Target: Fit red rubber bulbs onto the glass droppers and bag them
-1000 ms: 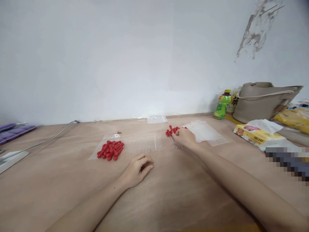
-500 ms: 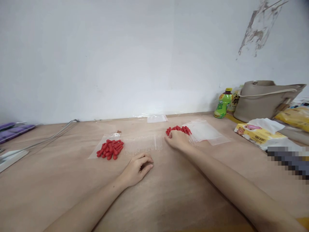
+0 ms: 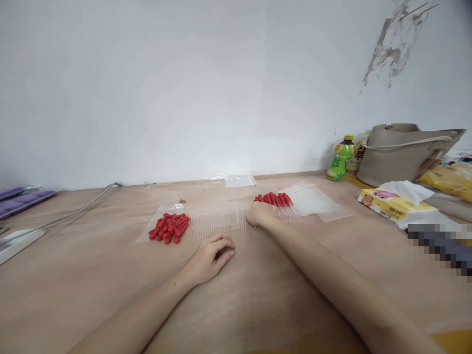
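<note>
My right hand (image 3: pixel 261 214) is closed in a pinch at the right end of a row of clear dropper tubes (image 3: pixel 217 221). It appears to hold one tube, mostly hidden by the fingers. Just beyond it lie droppers with red rubber bulbs (image 3: pixel 275 198), side by side, their clear stems (image 3: pixel 291 214) pointing toward me. My left hand (image 3: pixel 214 255) rests on the table in front of the tubes, fingers loosely bent, thumb apart, nothing in it. A heap of loose red bulbs (image 3: pixel 169 228) lies on a clear plastic bag (image 3: pixel 147 228) left of the row.
White zip bags (image 3: pixel 313 199) lie beside the red-bulbed droppers; another bag (image 3: pixel 239 182) is by the wall. At the right stand a green bottle (image 3: pixel 341 158), a beige handbag (image 3: pixel 391 152) and a tissue pack (image 3: pixel 398 204). A cable (image 3: pixel 84 206) and purple trays (image 3: pixel 25 202) are left.
My right hand has moved left and slightly nearer, from the red-bulbed droppers to the right end of the clear tubes. My left hand has stayed in place.
</note>
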Demonstrator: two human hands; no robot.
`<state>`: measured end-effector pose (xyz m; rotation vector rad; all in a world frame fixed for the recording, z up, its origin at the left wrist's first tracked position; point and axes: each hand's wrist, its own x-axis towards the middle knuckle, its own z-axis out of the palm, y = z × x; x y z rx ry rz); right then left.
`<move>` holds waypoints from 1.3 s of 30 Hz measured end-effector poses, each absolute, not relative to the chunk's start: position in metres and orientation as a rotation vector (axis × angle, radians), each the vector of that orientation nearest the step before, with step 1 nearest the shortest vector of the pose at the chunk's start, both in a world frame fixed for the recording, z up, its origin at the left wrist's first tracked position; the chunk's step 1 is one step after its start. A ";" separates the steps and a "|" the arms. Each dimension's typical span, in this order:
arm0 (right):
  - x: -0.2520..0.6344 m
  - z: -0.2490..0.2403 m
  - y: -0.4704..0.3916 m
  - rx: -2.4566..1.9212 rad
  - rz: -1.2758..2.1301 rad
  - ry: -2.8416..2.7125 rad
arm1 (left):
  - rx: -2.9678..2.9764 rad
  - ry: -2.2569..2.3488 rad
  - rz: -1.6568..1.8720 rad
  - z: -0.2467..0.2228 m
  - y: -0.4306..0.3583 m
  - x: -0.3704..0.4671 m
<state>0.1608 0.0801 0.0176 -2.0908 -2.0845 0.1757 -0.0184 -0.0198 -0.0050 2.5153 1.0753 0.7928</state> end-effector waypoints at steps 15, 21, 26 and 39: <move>0.206 0.027 -0.019 -1.564 -0.149 -2.292 | 2.716 2.134 0.950 0.014 -0.003 -0.060; 0.213 0.001 -0.011 -1.344 -0.109 -2.180 | 2.527 2.818 0.397 0.026 0.006 -0.103; 0.214 -0.013 -0.006 -1.230 -0.039 -2.213 | 2.422 2.907 0.272 0.021 0.012 -0.110; 0.216 -0.031 0.004 -1.131 0.131 -2.164 | 2.517 2.811 0.147 0.021 0.015 -0.112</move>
